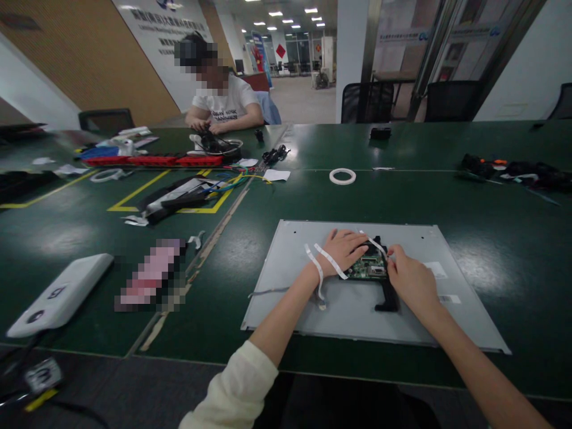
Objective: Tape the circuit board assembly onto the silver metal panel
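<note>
Right hand (413, 277), in the head view, curls at the right edge of the circuit board (369, 269), whether gripping unclear; left hand (342, 249) spreads flat across its upper left, the board between both on a grey panel (288, 259).

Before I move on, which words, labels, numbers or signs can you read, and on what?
Shirt: perhaps "NEW YORK", blurred.
Wall sign: lettering too blurred.
Glass doors: lettering too blurred.
White device: mark unclear.
White tag: character unclear.
Panel stickers: too small.
</note>
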Available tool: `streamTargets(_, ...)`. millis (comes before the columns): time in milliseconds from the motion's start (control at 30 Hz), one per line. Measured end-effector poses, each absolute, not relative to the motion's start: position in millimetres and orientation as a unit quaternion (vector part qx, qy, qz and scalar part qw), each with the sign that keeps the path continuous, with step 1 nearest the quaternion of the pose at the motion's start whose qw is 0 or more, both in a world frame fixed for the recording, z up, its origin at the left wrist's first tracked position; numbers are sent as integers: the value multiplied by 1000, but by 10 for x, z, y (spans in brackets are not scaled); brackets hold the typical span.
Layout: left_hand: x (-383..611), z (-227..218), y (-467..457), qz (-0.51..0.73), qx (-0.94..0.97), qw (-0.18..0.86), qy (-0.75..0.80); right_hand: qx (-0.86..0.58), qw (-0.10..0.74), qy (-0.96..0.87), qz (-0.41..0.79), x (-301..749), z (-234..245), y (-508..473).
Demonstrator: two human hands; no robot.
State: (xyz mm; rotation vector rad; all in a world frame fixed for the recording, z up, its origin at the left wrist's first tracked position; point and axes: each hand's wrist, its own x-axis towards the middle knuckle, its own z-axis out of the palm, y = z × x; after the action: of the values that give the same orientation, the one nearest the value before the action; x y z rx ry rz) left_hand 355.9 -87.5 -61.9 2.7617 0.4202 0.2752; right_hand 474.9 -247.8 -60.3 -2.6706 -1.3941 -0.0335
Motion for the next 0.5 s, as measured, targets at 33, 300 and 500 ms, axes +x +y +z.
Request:
streamTargets(33, 3559, -622, -874, 97, 970, 165, 149, -884, 60, -463, -13, 4745, -596, -2486)
streamTargets(300, 3552, -642, -863, 107, 970, 165, 143, -888, 57, -456, -12, 4765, -619, -2568)
streamTargets(500, 3550, -652, -865, 102, 968, 168, 153, -882, 126, -453, 18, 4863, -701, -2623)
